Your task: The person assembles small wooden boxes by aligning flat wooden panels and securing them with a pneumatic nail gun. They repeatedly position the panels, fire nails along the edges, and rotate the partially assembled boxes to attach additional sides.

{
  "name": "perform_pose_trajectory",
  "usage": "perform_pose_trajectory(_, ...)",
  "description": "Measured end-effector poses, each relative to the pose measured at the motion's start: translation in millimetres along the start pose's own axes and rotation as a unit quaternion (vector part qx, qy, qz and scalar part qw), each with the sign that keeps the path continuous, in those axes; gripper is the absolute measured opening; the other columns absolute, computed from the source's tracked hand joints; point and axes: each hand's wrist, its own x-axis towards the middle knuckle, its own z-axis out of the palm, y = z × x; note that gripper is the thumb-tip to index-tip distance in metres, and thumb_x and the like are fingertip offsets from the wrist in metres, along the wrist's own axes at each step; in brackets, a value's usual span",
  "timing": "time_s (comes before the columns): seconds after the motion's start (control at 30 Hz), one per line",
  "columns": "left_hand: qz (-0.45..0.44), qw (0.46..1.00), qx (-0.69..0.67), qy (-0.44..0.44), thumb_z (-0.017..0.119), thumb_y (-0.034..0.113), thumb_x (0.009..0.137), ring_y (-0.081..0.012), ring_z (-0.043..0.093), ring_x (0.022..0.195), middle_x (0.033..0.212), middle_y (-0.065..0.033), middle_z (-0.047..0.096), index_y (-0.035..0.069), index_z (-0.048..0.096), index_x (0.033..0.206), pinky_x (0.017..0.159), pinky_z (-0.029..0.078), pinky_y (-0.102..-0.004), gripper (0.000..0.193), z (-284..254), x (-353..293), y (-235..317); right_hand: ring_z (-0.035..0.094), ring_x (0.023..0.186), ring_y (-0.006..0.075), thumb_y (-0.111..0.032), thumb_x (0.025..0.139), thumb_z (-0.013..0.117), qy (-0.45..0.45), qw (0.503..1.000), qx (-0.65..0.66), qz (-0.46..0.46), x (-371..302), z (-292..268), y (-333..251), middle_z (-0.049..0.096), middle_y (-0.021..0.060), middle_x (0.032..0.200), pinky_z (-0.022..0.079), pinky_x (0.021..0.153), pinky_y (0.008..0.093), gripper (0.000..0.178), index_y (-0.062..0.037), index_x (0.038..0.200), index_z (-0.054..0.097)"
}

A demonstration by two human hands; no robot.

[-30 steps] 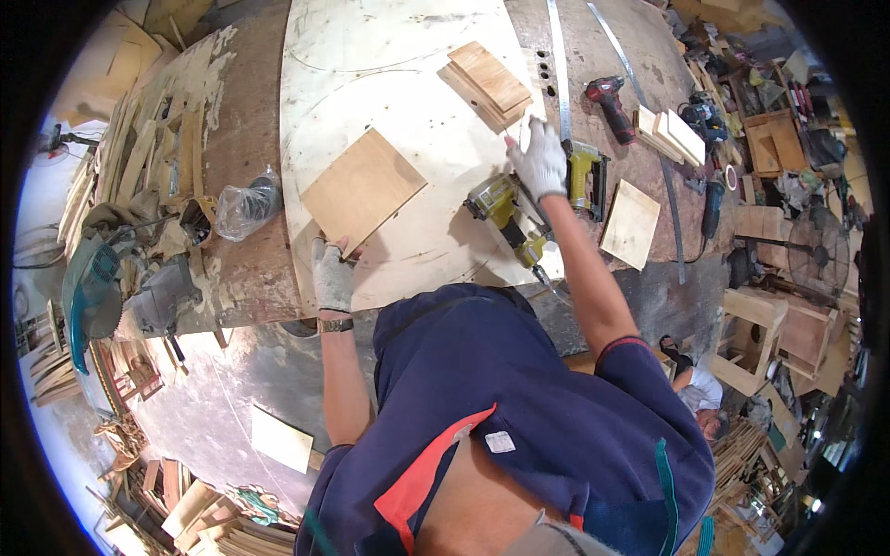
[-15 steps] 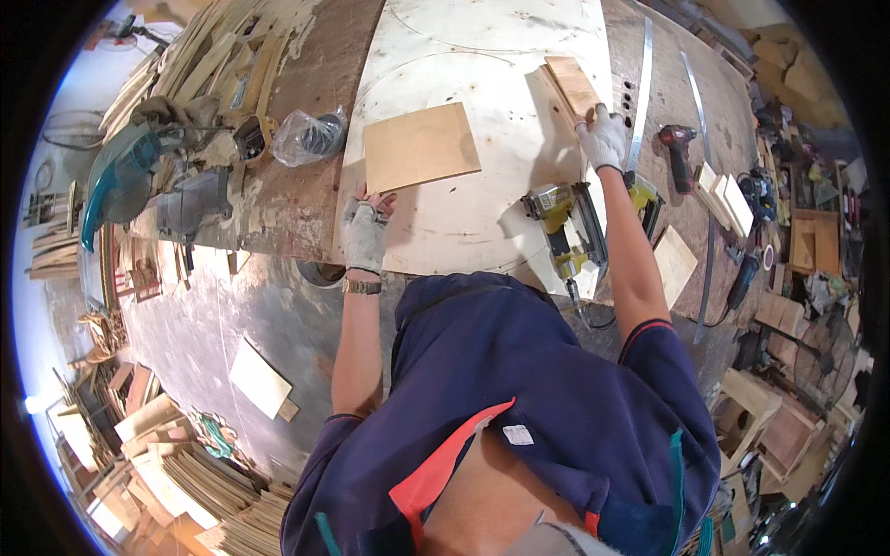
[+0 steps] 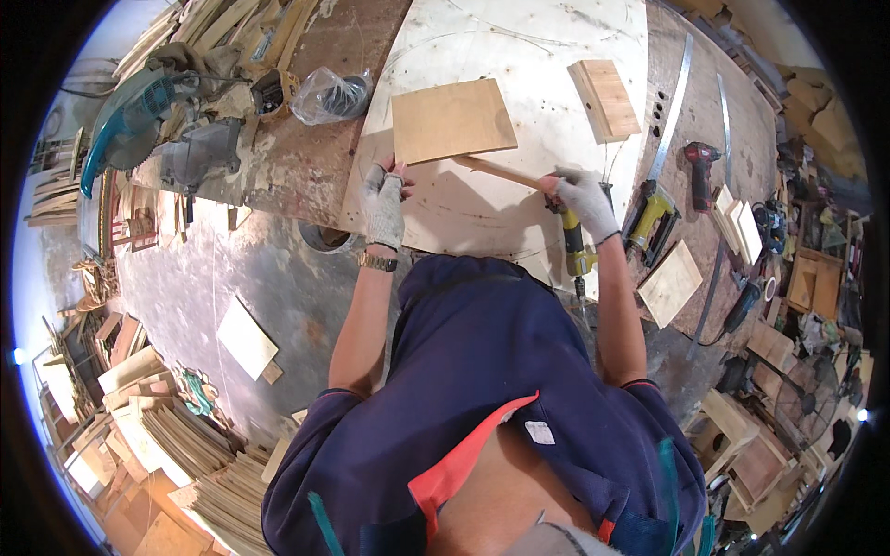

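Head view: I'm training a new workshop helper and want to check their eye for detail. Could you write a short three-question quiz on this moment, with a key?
1. Multiple choice: what does the right hand hold?
a) the drill
b) a wooden strip
c) the plastic bag
2. True or false: the saw is to the left of the panel.
3. Fill the gap: the watch is on the ____ wrist.

Key:
1. b
2. True
3. left
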Motion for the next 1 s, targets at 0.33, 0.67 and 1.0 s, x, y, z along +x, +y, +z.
perform_pose_trajectory(0.33, -0.007, 0.999, 0.042, -0.003, 0.075, 0.023, 0.106, -0.0079, 0.066, 0.081, 0.118, -0.0071, 0.076, 0.000, 0.065, 0.150, 0.073, 0.056, -0.0256, 0.050, -14, -24, -35, 0.071, 0.094, 0.0205, -0.051, 0.093, 0.081, -0.104, 0.990, -0.085, -0.041, 57, 51, 11, 0.078, 0.0121, 0.099, 0.055, 0.085, 0.0366, 0.065, 0.0060, 0.124, 0.077)
perform_pose_trajectory(0.67, 0.040, 0.992, 0.002, -0.117, 0.067, 0.012, 0.110, -0.0176, 0.073, 0.110, 0.159, -0.0121, 0.055, 0.001, 0.034, 0.170, 0.091, 0.060, -0.0317, 0.070, -28, -5, -60, 0.077, 0.097, 0.0356, -0.052, 0.102, 0.066, -0.064, 0.963, -0.231, -0.127, 46, 59, 20, 0.079, 0.0215, 0.104, 0.057, 0.086, 0.0457, 0.059, -0.0010, 0.130, 0.075)
perform_pose_trajectory(1.0, 0.114, 0.978, 0.096, -0.148, 0.075, 0.006, 0.093, -0.0195, 0.066, 0.121, 0.157, -0.0124, 0.056, 0.002, 0.038, 0.167, 0.097, 0.057, -0.0316, 0.083, -33, 19, -91, 0.076, 0.097, 0.0301, -0.031, 0.103, 0.066, -0.010, 0.984, -0.099, -0.150, 44, 79, 47, 0.081, 0.0164, 0.106, 0.057, 0.089, 0.0425, 0.048, 0.0000, 0.139, 0.069)
